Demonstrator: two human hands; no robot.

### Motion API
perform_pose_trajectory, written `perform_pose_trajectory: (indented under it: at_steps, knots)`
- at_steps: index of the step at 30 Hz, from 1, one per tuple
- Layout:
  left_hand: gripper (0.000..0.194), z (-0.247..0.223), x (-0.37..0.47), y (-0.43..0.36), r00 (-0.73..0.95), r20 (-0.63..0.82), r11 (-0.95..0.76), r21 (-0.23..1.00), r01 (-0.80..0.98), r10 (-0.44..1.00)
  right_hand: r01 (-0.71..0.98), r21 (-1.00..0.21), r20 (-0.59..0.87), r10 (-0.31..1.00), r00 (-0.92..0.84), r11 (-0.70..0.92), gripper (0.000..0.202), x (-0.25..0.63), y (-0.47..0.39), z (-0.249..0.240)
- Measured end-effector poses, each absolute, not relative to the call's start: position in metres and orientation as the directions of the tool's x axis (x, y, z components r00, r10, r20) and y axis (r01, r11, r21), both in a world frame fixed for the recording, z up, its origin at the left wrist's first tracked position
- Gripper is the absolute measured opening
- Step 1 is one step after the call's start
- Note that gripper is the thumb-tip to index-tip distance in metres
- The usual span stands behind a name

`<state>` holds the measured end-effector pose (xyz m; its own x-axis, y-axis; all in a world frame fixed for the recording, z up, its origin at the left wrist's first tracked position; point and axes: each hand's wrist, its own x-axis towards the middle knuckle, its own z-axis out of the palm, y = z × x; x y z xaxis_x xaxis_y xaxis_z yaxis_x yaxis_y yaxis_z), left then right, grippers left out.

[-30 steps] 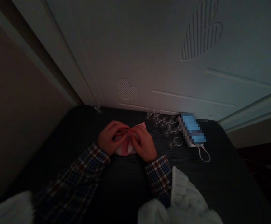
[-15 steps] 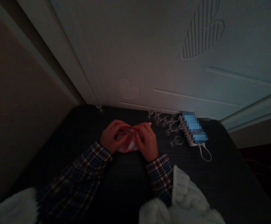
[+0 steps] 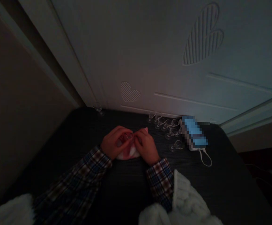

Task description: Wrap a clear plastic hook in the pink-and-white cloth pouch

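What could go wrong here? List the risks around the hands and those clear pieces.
The left hand and right hand pinch a small clear piece over a pink-and-white cloth; in this dim light it could slip unseen onto the dark table. The clear suction cups lie loose close by the right hand, so a sweep of that sleeve might scatter them. The white cable loops near the table's edge and could snag.

small clear cup (image 3: 128, 136) | pinched between fingertips | pink-white cloth (image 3: 128, 152) bunched beneath (dim light)
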<state>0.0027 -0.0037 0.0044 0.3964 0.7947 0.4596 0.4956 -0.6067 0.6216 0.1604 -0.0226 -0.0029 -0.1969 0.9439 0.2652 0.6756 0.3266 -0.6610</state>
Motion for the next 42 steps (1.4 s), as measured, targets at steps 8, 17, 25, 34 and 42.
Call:
perform_pose_trajectory:
  at_steps: [8,17,25,34,42]
  knots:
    - [0.021,0.000,0.000,-0.005,0.336,0.492,-0.596,0.649,0.473,0.803,0.567,-0.733,0.460,0.888,0.005,0.376,0.020,0.171,-0.025,0.013]
    - [0.021,-0.003,0.006,-0.005,0.343,0.360,-0.490,0.732,0.474,0.868,0.594,-0.733,0.362,0.930,-0.073,0.332,0.017,0.178,-0.011,-0.008]
    - [0.029,-0.007,0.001,0.002,0.302,0.340,-0.450,0.753,0.480,0.891,0.567,-0.772,0.391,0.918,0.067,0.288,0.018,0.177,-0.013,-0.006]
    - [0.024,-0.007,-0.006,0.011,0.354,0.380,-0.519,0.658,0.546,0.855,0.609,-0.746,0.370,0.928,0.044,0.269,0.012,0.179,-0.015,-0.004]
    - [0.027,-0.006,-0.006,0.011,0.337,0.369,-0.500,0.655,0.567,0.866,0.638,-0.720,0.399,0.915,0.056,0.274,0.012,0.178,-0.017,0.003]
